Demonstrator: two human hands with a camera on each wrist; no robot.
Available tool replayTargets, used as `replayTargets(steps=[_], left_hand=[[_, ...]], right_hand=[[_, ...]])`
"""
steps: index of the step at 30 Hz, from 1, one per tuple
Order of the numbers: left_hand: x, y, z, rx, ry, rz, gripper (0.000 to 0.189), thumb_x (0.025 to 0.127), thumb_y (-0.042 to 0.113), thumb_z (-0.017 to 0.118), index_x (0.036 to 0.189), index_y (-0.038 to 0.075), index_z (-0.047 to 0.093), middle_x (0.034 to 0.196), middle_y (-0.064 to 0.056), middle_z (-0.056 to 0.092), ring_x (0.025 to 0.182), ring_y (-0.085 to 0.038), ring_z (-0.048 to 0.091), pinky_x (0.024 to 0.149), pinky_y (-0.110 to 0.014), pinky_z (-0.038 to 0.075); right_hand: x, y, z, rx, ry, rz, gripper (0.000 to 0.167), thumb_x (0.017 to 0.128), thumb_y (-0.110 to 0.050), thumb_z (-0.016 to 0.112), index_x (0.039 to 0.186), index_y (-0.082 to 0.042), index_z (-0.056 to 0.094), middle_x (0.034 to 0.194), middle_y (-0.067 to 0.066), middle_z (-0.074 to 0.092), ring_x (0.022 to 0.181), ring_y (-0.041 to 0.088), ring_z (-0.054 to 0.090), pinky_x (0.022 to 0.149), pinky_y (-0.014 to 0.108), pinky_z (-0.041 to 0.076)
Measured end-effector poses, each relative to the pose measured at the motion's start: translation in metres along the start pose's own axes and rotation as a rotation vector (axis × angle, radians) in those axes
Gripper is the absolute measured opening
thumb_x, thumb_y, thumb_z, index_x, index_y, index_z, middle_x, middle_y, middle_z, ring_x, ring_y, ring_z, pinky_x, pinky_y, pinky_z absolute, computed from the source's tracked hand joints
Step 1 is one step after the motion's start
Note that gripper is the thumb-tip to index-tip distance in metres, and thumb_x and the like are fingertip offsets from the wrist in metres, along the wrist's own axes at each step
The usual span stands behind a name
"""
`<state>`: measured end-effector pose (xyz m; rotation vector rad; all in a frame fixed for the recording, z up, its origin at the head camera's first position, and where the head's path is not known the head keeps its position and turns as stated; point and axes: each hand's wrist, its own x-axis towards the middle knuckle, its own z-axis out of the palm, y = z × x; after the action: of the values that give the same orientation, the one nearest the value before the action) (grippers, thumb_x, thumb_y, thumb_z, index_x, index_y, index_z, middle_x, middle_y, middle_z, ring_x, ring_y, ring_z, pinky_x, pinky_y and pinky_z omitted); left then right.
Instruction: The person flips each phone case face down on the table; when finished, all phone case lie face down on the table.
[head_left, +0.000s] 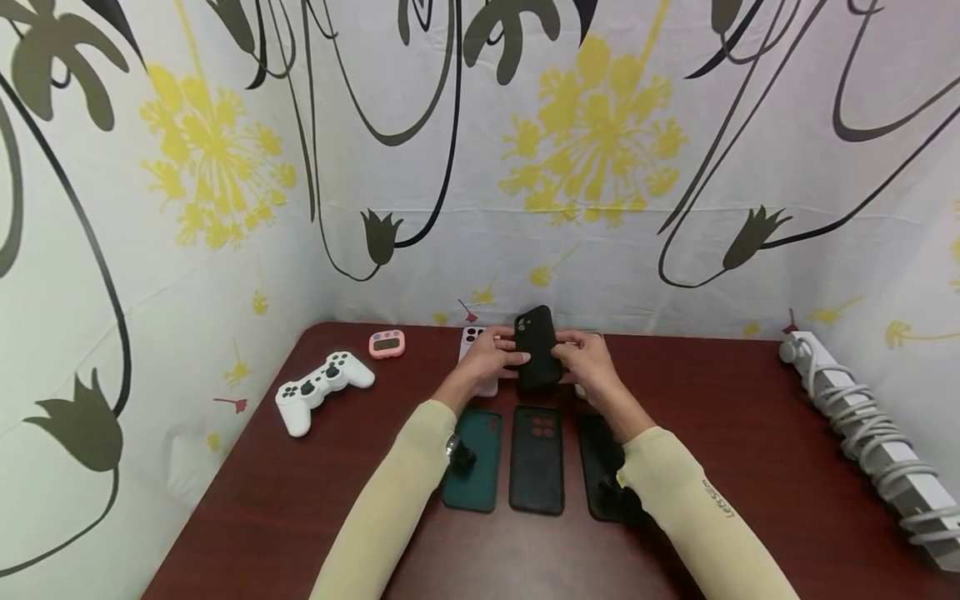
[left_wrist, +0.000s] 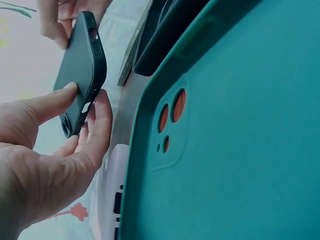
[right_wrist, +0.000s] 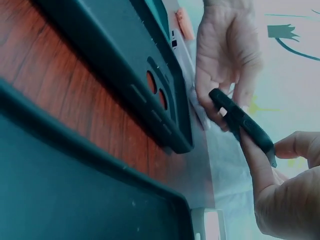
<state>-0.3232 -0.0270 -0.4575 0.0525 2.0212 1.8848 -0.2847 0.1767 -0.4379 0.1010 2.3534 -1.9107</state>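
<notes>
Near the far edge of the table, a black phone case (head_left: 536, 354) is raised and tilted upright, its camera corner at upper left in the head view. My left hand (head_left: 486, 360) pinches its left edge between thumb and fingers. The opposite edge is gripped by my right hand (head_left: 588, 364). Side cut-outs show along the case's rim in the left wrist view. Partly hidden behind the left hand lies a lilac phone (head_left: 471, 336) with several camera rings. Nearer me lie a teal case (head_left: 480, 483), a black case (head_left: 536, 471) and another dark case (head_left: 595, 467), overlapped by the right forearm.
A white game controller (head_left: 322, 387) and a small coral timer (head_left: 387, 344) lie at the left on the dark red table (head_left: 712, 400). Along the right edge runs a white power strip (head_left: 862, 417) wrapped in its cord. Patterned cloth (head_left: 465, 183) hangs behind the table.
</notes>
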Motion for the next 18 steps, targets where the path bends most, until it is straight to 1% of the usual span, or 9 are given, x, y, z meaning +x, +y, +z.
replayTargets(steps=[2, 5, 8, 13, 15, 18], left_hand=[[-0.0004, 0.0014, -0.0010, 0.019, 0.008, 0.013, 0.069, 0.096, 0.005, 0.077, 0.157, 0.010, 0.044, 0.152, -0.024, 0.052, 0.124, -0.040, 0.068, 0.093, -0.048, 0.065], [-0.0014, 0.0033, -0.0017, 0.058, 0.020, 0.025, 0.067, 0.097, 0.001, 0.075, 0.156, 0.011, 0.045, 0.150, -0.023, 0.052, 0.120, -0.039, 0.070, 0.087, -0.047, 0.067], [-0.0022, 0.0041, -0.0024, 0.101, 0.030, 0.024, 0.067, 0.097, -0.001, 0.074, 0.156, 0.013, 0.045, 0.149, -0.022, 0.052, 0.116, -0.038, 0.071, 0.081, -0.046, 0.068], [-0.0033, 0.0046, -0.0031, 0.143, 0.045, 0.011, 0.066, 0.097, 0.000, 0.073, 0.156, 0.015, 0.046, 0.149, -0.020, 0.052, 0.117, -0.038, 0.069, 0.074, -0.044, 0.068], [-0.0040, 0.0051, -0.0026, 0.161, 0.053, 0.009, 0.066, 0.097, 0.000, 0.074, 0.156, 0.015, 0.046, 0.148, -0.020, 0.053, 0.118, -0.039, 0.067, 0.072, -0.044, 0.068], [-0.0053, 0.0060, -0.0011, 0.203, 0.066, 0.004, 0.065, 0.097, 0.001, 0.074, 0.155, 0.016, 0.047, 0.147, -0.019, 0.054, 0.119, -0.040, 0.066, 0.068, -0.045, 0.068]], right_hand=[[0.0015, 0.0019, 0.0000, -0.039, 0.005, -0.003, 0.046, 0.101, -0.012, 0.058, 0.145, 0.001, 0.061, 0.122, 0.022, 0.071, 0.081, 0.010, 0.069, 0.065, 0.025, 0.063], [0.0037, 0.0044, -0.0011, -0.129, -0.002, -0.004, 0.044, 0.102, -0.013, 0.058, 0.144, -0.001, 0.062, 0.120, 0.020, 0.073, 0.086, 0.014, 0.069, 0.066, 0.025, 0.062], [0.0061, 0.0064, -0.0021, -0.207, -0.023, 0.002, 0.043, 0.104, -0.014, 0.059, 0.145, -0.002, 0.061, 0.124, 0.022, 0.072, 0.094, 0.021, 0.070, 0.069, 0.027, 0.064], [0.0084, 0.0066, -0.0013, -0.270, -0.055, 0.003, 0.043, 0.105, -0.013, 0.063, 0.146, 0.001, 0.058, 0.132, 0.026, 0.069, 0.103, 0.031, 0.073, 0.076, 0.035, 0.067], [0.0085, 0.0064, -0.0005, -0.295, -0.068, 0.000, 0.045, 0.105, -0.011, 0.064, 0.147, 0.003, 0.056, 0.134, 0.028, 0.067, 0.105, 0.035, 0.074, 0.078, 0.038, 0.068], [0.0091, 0.0069, 0.0021, -0.343, -0.085, 0.002, 0.047, 0.104, -0.010, 0.065, 0.147, 0.004, 0.053, 0.134, 0.028, 0.065, 0.103, 0.035, 0.075, 0.080, 0.041, 0.068]])
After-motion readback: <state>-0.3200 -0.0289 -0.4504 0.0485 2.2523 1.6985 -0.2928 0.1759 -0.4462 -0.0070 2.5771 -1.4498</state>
